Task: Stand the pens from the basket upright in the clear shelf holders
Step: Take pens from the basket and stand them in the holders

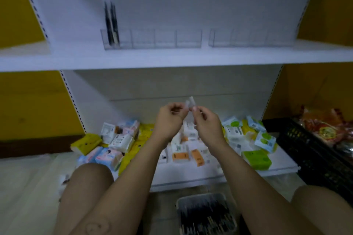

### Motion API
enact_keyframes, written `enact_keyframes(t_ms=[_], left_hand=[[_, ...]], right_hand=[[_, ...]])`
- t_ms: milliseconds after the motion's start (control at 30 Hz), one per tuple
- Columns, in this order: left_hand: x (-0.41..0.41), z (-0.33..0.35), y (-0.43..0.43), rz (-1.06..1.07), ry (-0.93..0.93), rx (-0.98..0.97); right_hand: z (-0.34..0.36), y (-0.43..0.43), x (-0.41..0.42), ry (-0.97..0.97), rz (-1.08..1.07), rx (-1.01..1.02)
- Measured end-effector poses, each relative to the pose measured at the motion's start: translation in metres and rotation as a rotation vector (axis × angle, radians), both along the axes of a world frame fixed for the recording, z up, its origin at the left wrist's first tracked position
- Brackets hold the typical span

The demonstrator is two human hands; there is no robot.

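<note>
The person crouches before a white shelf unit. The left hand [170, 118] and right hand [206, 122] meet in front of the lower shelf, fingers curled, together pinching two pale translucent caps [190, 102]; the hands hide whatever is below the caps. The grey basket [198, 196] stands on the floor between the knees, full of dark pens [206, 219]. On the upper shelf [172, 57] stand two clear holders side by side; the left holder [150, 39] has a few upright pens [111, 25] in its leftmost compartment. Tissue packets [122, 139] litter the lower shelf, beside a black crate [305, 149].
</note>
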State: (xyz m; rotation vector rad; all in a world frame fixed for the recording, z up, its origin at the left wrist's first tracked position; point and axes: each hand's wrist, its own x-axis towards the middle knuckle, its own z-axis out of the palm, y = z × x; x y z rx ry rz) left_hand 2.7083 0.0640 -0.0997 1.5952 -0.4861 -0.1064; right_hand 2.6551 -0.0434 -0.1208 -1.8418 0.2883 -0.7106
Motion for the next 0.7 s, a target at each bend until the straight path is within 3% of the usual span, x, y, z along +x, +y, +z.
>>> enact_keyframes(t_ms=[400, 700], left_hand=[[0.021, 0.168, 0.042, 0.047, -0.47, 0.014], [0.08, 0.241, 0.053, 0.234, -0.605, 0.154]], right_hand=[[0.175, 0.019, 0.029, -0.249, 0.116, -0.075], [0.239, 0.007, 0.092, -0.318, 0.18, -0.204]])
